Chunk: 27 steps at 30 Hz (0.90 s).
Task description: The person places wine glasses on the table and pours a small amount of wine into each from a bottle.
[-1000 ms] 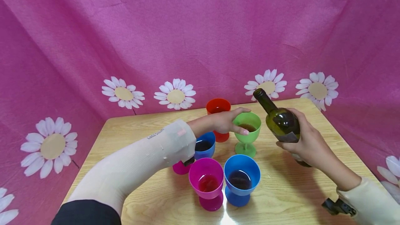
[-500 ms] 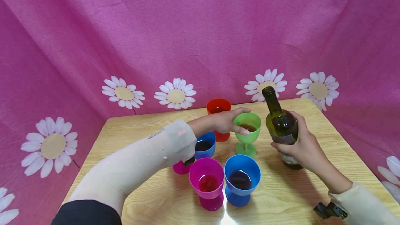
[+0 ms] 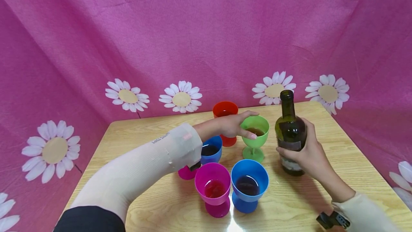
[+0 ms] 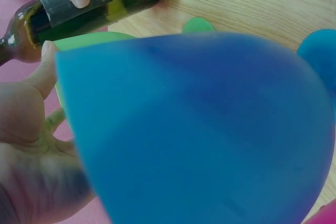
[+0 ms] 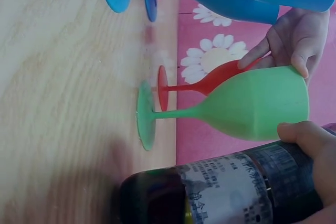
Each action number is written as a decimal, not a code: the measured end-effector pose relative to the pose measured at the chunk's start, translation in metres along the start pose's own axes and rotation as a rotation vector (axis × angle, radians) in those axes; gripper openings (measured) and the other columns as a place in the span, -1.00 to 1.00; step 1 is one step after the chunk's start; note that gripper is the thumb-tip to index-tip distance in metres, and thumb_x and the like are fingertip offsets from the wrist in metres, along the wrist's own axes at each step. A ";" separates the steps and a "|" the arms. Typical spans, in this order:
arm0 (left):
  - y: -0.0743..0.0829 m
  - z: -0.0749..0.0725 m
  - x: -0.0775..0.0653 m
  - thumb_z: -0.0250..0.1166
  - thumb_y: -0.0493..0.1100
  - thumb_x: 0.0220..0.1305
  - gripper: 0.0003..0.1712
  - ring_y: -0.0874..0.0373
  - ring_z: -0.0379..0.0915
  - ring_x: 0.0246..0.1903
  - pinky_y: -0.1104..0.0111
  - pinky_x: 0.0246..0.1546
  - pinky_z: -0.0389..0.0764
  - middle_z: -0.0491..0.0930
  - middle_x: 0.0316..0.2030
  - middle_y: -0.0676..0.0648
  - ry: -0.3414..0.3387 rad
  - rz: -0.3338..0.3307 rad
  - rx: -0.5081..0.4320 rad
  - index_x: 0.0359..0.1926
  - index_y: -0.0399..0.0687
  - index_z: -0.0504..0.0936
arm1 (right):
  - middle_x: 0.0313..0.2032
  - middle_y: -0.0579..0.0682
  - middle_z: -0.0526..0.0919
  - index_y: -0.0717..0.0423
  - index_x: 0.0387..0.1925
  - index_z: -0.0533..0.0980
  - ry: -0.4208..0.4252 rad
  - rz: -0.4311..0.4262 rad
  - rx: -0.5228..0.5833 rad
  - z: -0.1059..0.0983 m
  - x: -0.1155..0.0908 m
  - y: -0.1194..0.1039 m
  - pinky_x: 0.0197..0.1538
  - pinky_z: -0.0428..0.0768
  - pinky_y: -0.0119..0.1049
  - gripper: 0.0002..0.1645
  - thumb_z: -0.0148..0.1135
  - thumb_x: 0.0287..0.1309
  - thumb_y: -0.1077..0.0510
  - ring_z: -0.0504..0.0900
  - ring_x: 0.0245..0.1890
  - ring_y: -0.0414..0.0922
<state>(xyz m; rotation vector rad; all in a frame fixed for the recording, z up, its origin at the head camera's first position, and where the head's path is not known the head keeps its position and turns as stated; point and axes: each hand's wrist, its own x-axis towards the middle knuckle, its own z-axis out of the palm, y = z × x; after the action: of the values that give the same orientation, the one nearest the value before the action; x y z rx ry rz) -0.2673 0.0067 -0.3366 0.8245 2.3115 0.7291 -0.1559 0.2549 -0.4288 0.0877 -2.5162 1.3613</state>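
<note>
— Beside the green goblet point(image 3: 255, 132), on the right half of the table point(image 3: 338, 142), our dark glass bottle point(image 3: 290, 131) now stands upright; a second ago we had it tipped, neck over that goblet. So we judge the pour into the green one finished, with brown liquid sitting in its bowl.

— And our right hand point(image 3: 310, 153)?

— Wrapped round the bottle's belly, fingers curled over the label. Whether the base fully rests on the wood, we cannot tell from the head view; the right wrist view shows the bottle's foot point(image 5: 157, 198) down at the tabletop.

— Our left hand point(image 3: 233, 124)?

— It has not moved: thumb and fingers held against the green goblet's rim, steadying it. The right wrist view shows those fingertips point(image 5: 299, 61) on the rim from the side, and the red goblet point(image 5: 210, 83) just behind, which the head view half hides behind our hand.

— The left wrist view?

— Mostly filled by a blue goblet point(image 4: 210, 129) close to the lens. Nearer us stand the magenta goblet point(image 3: 213, 187) and another blue goblet point(image 3: 248, 183), both already holding liquid.
</note>
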 end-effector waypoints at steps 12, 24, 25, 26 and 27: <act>0.000 0.000 -0.002 0.40 0.02 0.34 0.02 0.00 0.34 0.36 0.13 0.32 0.49 0.42 0.38 -0.06 -0.001 0.005 0.015 0.64 0.22 0.01 | 0.39 0.37 0.29 -0.08 0.59 -0.22 0.021 0.039 0.078 0.008 -0.004 0.007 0.25 0.27 0.51 0.39 0.62 0.06 0.09 0.33 0.32 0.36; 0.001 0.000 -0.001 0.39 0.01 0.35 0.01 0.00 0.32 0.37 0.13 0.32 0.49 0.41 0.38 -0.08 -0.008 0.010 0.006 0.64 0.20 0.01 | 0.41 0.21 0.28 -0.23 0.58 -0.24 0.058 0.063 0.118 0.009 -0.010 0.017 0.39 0.30 0.23 0.38 0.60 0.09 0.12 0.33 0.31 0.11; 0.001 0.000 -0.001 0.40 0.01 0.35 0.01 0.00 0.32 0.37 0.13 0.32 0.49 0.41 0.38 -0.08 -0.007 0.009 0.004 0.64 0.20 0.01 | 0.41 0.19 0.28 -0.24 0.58 -0.24 0.060 0.064 0.116 0.009 -0.010 0.018 0.42 0.31 0.10 0.38 0.60 0.09 0.12 0.33 0.31 0.05; 0.001 0.000 -0.001 0.40 0.00 0.35 0.01 0.00 0.31 0.37 0.13 0.32 0.50 0.41 0.38 -0.07 -0.005 0.006 0.003 0.64 0.20 0.01 | 0.41 0.18 0.28 -0.25 0.58 -0.24 0.063 0.063 0.114 0.009 -0.010 0.019 0.42 0.31 -0.04 0.37 0.60 0.10 0.12 0.33 0.30 -0.01; 0.001 0.000 -0.001 0.40 0.00 0.34 0.02 0.00 0.31 0.38 0.12 0.32 0.50 0.41 0.39 -0.07 -0.002 0.002 0.004 0.65 0.21 0.01 | 0.41 0.16 0.28 -0.26 0.58 -0.24 0.066 0.062 0.111 0.009 -0.011 0.020 0.39 0.31 -0.17 0.37 0.60 0.09 0.12 0.33 0.29 -0.08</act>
<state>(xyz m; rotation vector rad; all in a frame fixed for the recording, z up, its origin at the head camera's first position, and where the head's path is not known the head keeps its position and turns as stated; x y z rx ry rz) -0.2666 0.0065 -0.3355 0.8294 2.3111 0.7247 -0.1513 0.2576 -0.4529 -0.0128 -2.4071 1.5028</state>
